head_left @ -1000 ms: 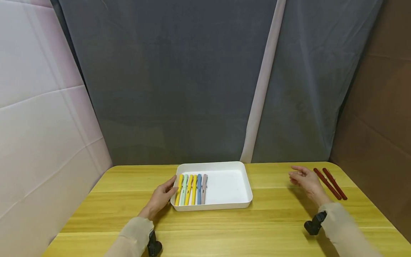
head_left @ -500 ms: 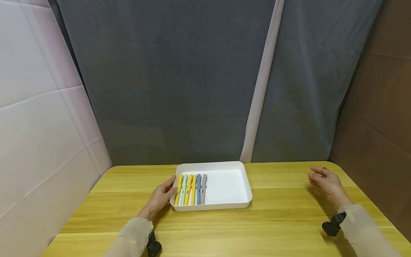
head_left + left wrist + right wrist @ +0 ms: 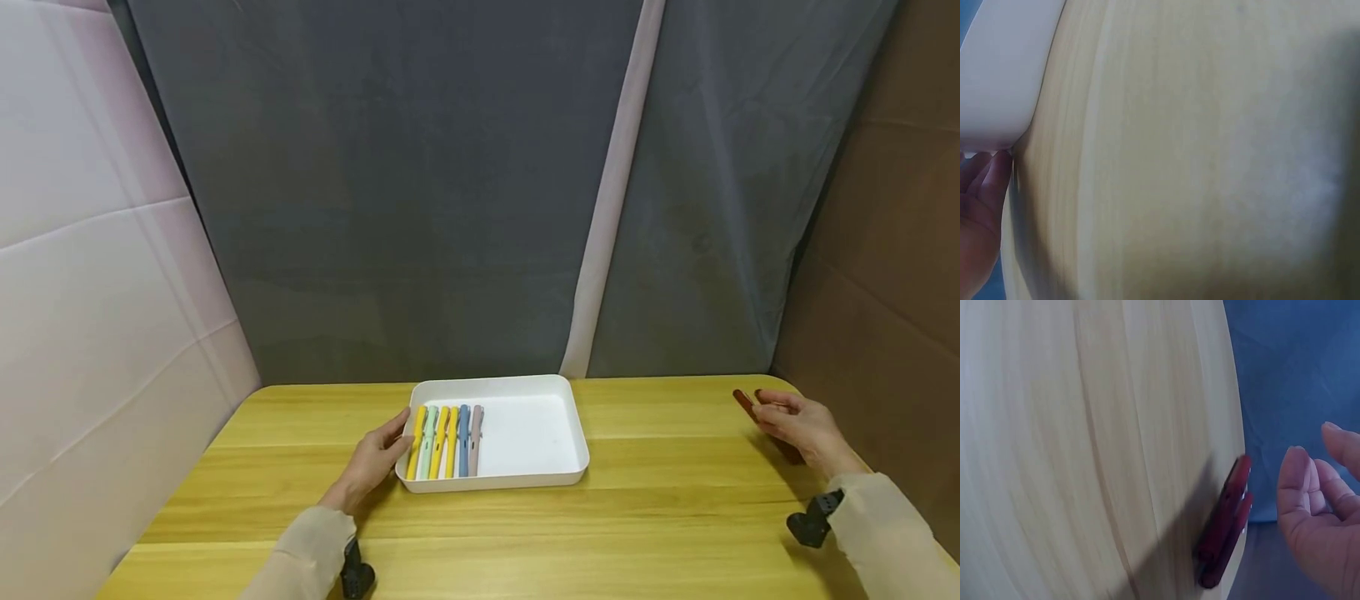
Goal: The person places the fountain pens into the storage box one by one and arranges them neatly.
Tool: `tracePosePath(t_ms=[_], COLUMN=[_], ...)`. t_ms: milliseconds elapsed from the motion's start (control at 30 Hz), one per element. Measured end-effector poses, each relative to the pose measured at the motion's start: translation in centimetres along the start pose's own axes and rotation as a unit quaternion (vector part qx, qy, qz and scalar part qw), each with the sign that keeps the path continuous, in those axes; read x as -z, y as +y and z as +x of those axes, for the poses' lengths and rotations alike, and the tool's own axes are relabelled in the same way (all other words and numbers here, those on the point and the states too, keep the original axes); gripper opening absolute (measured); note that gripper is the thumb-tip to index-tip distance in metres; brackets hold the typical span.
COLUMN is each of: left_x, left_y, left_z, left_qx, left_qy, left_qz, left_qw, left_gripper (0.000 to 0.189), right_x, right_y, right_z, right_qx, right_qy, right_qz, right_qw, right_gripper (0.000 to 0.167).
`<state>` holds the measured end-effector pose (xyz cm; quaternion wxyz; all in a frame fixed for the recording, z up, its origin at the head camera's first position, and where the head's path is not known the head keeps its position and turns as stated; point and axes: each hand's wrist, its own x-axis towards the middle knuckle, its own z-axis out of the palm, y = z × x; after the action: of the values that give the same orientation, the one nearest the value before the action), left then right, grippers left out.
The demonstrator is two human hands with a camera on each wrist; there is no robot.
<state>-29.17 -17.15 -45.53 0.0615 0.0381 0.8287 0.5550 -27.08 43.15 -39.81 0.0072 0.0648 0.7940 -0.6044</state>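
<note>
My left hand (image 3: 367,467) rests against the left wall of a white tray (image 3: 525,481), its fingertips at the rim; the left wrist view shows those fingers (image 3: 999,172) touching the tray's outside wall. Along the tray's left side lie several capped pens side by side: yellow pens (image 3: 439,442), a mint green pen (image 3: 430,442), a blue pen (image 3: 464,442) and a mauve pen (image 3: 476,442). Over at the right, my right hand (image 3: 802,425) hovers above two dark red pens (image 3: 1219,528), partly covering them in the head view. Its fingers are loosely bent, with nothing between them.
The wooden table (image 3: 637,508) has its right edge just beyond the red pens. A grey curtain (image 3: 420,208) hangs behind it, a white panel (image 3: 112,275) stands left and a brown panel (image 3: 885,250) right.
My right hand has moved to the right, from beside the red pens to over them. The left hand has stayed at the tray, and the pens in it lie as before.
</note>
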Motion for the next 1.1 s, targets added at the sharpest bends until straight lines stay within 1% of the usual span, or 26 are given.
tracePosePath(t_ms=[33, 100, 133, 233, 267, 400, 500, 567, 633, 800, 867, 933, 1033, 1100], left_x=[0.0, 0.0, 0.0, 0.1, 0.1, 0.2, 0.2, 0.1, 0.1, 0.1, 0.1, 0.1, 0.0, 0.1], left_y=[0.1, 0.2, 0.2, 0.2, 0.2, 0.1, 0.2, 0.2, 0.3, 0.2, 0.1, 0.1, 0.0, 0.1], left_z=[0.0, -0.1, -0.1, -0.1, -0.1, -0.1, -0.2, -0.2, -0.4, -0.5, -0.5, -0.4, -0.2, -0.2], left_qx=[0.000, 0.004, 0.004, 0.001, 0.000, -0.003, -0.001, -0.001, 0.000, -0.002, -0.003, -0.001, 0.002, 0.005], left_qy=[0.000, -0.001, -0.002, -0.002, -0.003, -0.005, -0.006, -0.006, -0.006, -0.008, -0.007, -0.006, -0.003, -0.002], left_qz=[0.001, 0.004, 0.005, 0.007, 0.008, 0.009, 0.010, 0.012, 0.013, 0.012, 0.011, 0.009, 0.008, 0.009], left_qw=[1.0000, 1.0000, 1.0000, 1.0000, 1.0000, 0.9999, 0.9999, 0.9999, 0.9999, 0.9999, 0.9999, 0.9999, 1.0000, 0.9999], left_gripper=[0.056, 0.056, 0.056, 0.056, 0.056, 0.056, 0.057, 0.057, 0.057, 0.057, 0.057, 0.057, 0.057, 0.057], right_x=[0.3, 0.8, 1.0, 1.4, 1.5, 2.0, 2.3, 2.4, 2.4, 2.4, 2.5, 2.6, 2.6, 2.5], right_y=[0.1, 0.2, 0.3, 0.4, 0.4, 0.3, 0.3, 0.3, 0.3, 0.3, 0.3, 0.4, 0.4, 0.4], right_z=[0.1, 0.2, 0.3, 0.4, 0.4, 0.3, 0.2, 0.3, 0.4, 0.7, 0.9, 1.1, 1.4, 1.6], right_qx=[-0.005, -0.005, -0.002, 0.008, 0.013, 0.016, 0.032, 0.039, 0.034, 0.015, 0.020, 0.022, 0.030, 0.033], right_qy=[0.004, 0.002, 0.002, -0.001, -0.010, -0.026, -0.035, -0.036, -0.033, -0.024, -0.023, -0.023, -0.022, -0.026], right_qz=[0.000, -0.044, -0.059, -0.072, -0.085, -0.106, -0.149, -0.169, -0.184, -0.182, -0.190, -0.199, -0.230, -0.239], right_qw=[1.0000, 0.9990, 0.9983, 0.9974, 0.9962, 0.9939, 0.9877, 0.9842, 0.9818, 0.9829, 0.9813, 0.9795, 0.9725, 0.9700], right_gripper=[0.042, 0.064, 0.067, 0.068, 0.072, 0.071, 0.068, 0.066, 0.065, 0.063, 0.061, 0.061, 0.059, 0.058])
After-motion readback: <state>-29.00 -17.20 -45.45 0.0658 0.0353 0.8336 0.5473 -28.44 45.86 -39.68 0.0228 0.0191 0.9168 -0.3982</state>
